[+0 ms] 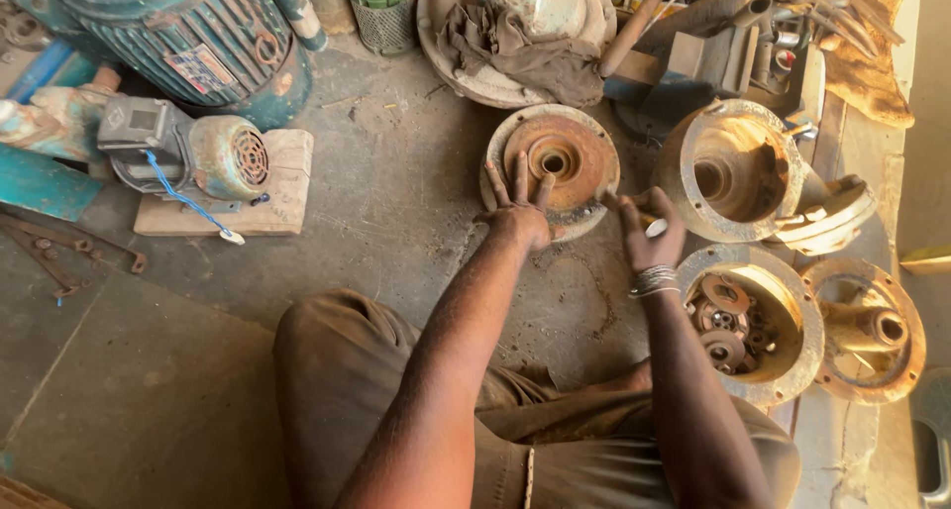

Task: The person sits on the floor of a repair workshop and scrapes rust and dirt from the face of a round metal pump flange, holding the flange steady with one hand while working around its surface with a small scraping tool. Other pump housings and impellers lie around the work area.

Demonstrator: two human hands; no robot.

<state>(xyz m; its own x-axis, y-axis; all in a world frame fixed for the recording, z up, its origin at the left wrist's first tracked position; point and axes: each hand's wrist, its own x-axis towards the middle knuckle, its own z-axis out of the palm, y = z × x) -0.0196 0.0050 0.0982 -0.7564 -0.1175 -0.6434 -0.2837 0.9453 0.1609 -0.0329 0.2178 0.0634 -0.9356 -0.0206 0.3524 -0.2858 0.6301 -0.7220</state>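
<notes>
Our left hand (519, 210) lies open, fingers spread on the rusty round metal flange disc (552, 168) on the concrete floor (396, 202); just beside it, our right hand (649, 230) pinches a small pale part (656, 228).

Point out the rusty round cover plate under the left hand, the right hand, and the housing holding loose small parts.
rusty cover plate (575, 151), head view, raised ring
right hand (649, 234), head view, back
housing with parts (792, 316), head view, rim
</notes>
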